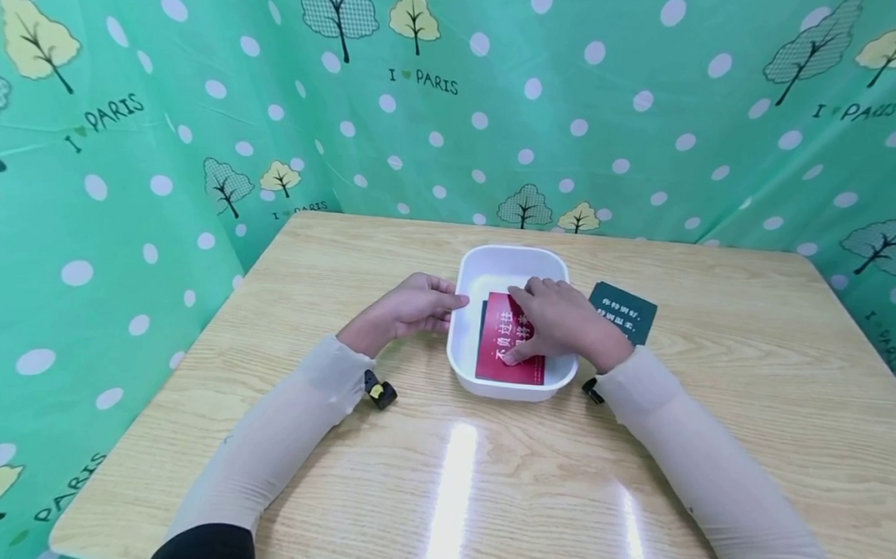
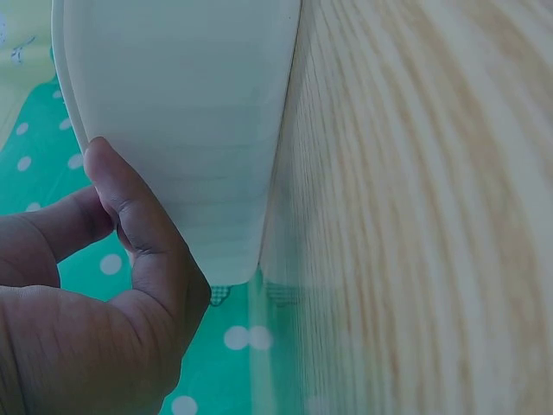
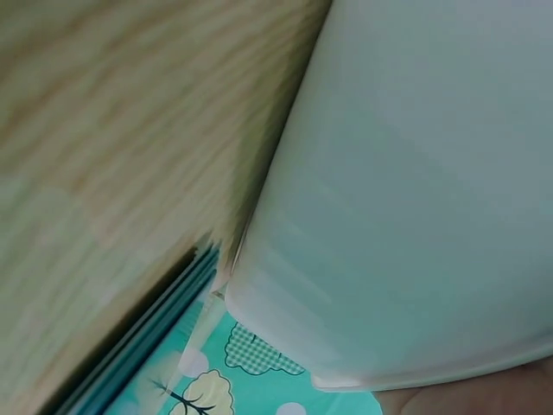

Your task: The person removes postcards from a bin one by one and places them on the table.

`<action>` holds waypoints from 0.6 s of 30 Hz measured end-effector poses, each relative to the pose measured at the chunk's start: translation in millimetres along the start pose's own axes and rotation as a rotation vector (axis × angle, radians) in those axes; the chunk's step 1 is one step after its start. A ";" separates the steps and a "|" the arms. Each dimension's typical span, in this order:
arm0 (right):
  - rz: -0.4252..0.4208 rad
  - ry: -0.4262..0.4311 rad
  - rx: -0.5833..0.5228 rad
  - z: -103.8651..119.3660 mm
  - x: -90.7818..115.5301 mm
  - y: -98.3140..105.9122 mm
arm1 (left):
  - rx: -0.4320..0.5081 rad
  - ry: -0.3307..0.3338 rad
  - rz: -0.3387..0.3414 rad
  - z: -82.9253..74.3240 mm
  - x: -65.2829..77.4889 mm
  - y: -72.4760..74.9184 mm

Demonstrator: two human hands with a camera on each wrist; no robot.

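Observation:
A white plastic basin [image 1: 506, 390] stands on the table with a red card [image 1: 492, 366] printed in white characters lying inside. A dark green card edge [image 1: 483, 310] shows along the red card's left side. At the basin's left rim my left hand [image 1: 420, 305] pinches the wall, thumb over the edge and fingers outside; the left wrist view shows this hand [image 2: 130, 285] against the outer wall. My right hand [image 1: 559, 318] reaches over the right rim, fingers and thumb spread across the red card, its thumb touching the face. The right fingertips are partly hidden.
Right of the basin lies a stack of dark green cards [image 1: 627, 308] with white writing, partly behind my right wrist. The wooden table [image 1: 378, 493] carries bright light reflections. A green dotted curtain [image 1: 438, 154] hangs behind and at the left.

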State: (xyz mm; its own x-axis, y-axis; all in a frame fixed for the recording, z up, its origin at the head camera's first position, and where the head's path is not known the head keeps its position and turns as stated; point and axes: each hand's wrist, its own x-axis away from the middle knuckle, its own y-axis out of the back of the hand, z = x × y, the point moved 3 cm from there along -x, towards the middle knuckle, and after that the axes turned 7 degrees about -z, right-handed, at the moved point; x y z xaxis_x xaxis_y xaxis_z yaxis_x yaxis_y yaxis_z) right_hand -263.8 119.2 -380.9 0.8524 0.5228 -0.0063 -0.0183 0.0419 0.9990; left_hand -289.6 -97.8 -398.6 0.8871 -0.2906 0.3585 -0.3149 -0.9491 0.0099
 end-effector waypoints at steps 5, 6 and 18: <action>-0.052 0.030 -0.013 -0.4 -0.8 2.0 | 0.009 -0.006 0.002 0.5 -0.6 0.2; -0.061 0.031 -0.024 -0.5 -0.9 2.3 | 0.009 -0.007 0.004 0.6 -0.7 0.3; -0.102 -0.014 -0.218 -0.9 -2.3 5.1 | 0.004 -0.005 -0.001 1.2 -1.2 0.5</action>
State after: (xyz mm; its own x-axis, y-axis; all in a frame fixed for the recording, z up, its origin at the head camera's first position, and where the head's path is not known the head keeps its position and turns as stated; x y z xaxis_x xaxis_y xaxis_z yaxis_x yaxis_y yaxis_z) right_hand -266.4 119.0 -375.8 0.8630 0.4943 -0.1046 -0.0425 0.2772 0.9599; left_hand -290.4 -98.0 -400.2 0.8891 -0.2899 0.3543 -0.3123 -0.9500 0.0062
